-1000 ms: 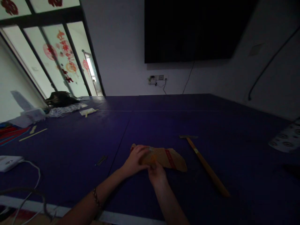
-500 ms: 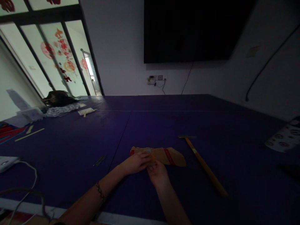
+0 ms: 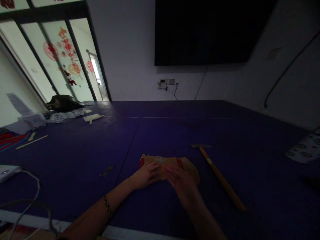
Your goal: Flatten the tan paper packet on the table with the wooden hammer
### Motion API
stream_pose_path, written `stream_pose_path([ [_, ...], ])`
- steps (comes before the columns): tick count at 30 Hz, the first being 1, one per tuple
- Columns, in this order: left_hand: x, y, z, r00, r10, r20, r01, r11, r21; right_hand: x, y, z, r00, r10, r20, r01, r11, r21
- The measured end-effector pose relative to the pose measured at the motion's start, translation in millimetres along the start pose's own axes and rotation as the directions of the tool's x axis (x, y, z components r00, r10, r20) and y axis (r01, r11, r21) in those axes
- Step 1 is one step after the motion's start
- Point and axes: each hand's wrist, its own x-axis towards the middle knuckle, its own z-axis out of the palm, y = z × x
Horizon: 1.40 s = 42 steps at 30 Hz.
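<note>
The dark blue table (image 3: 175, 133) fills the lower frame. Just below the centre lies a brown paper packet (image 3: 170, 163) with red bands, flat on the table. It looks light, thin and easy to crease, so it is best held by its edges. The right hand (image 3: 181, 178) lies flat on it, fingers spread, hiding its right part. The left hand (image 3: 147, 175) presses its left end, fingers loosely together. To the right lies a hammer (image 3: 217, 175). The dim light hides any print, and the thin dark sticks (image 3: 108, 170) at left are unclear.
</note>
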Motion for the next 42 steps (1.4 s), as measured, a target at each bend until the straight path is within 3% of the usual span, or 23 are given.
stream_pose_path([
  [1,-0.5,1.0,-0.6,1.0,0.001,0.003,-0.001,1.0,0.008,12.2,-8.1,-8.1,0.981,-0.183,-0.068,0.154,0.941,-0.3],
  [4,-1.2,4.4,-2.4,1.0,-0.012,-0.007,0.012,0.998,0.065,48.8,-24.2,-38.3,0.936,-0.344,-0.069,0.239,0.77,-0.592],
  [9,-2.4,6.7,-2.3,0.999,-0.044,-0.007,0.044,0.98,0.192,75.4,-26.5,-90.5,0.852,-0.517,-0.085,0.267,0.569,-0.778],
  [14,-4.3,6.6,0.3,0.998,-0.061,-0.003,0.061,0.973,0.222,76.0,-24.6,-116.6,0.761,-0.605,-0.232,0.145,0.508,-0.849],
  [19,-8.5,12.1,-10.7,0.995,-0.082,-0.053,0.093,0.966,0.242,80.3,-21.1,-118.8,0.783,-0.587,-0.206,0.136,0.485,-0.864],
  [22,-23.3,10.3,-23.8,0.975,-0.172,-0.14,0.207,0.929,0.305,79.9,-19.6,-116.3,0.795,-0.581,-0.174,0.149,0.464,-0.873],
  [28,-91.2,-16.8,-34.1,0.823,-0.404,-0.399,0.553,0.73,0.402,72.6,-21.4,-106.9,0.815,-0.564,-0.135,0.171,0.457,-0.873],
  [33,-135.8,-22.0,-25.6,0.739,-0.523,-0.425,0.673,0.616,0.41,65.6,-26.4,-97.7,0.795,-0.584,-0.163,0.158,0.459,-0.874],
  [42,-137.0,-11.2,-21.5,0.678,-0.564,-0.471,0.734,0.555,0.392,64.8,-27.3,-98.1,0.782,-0.591,-0.197,0.129,0.463,-0.877],
])
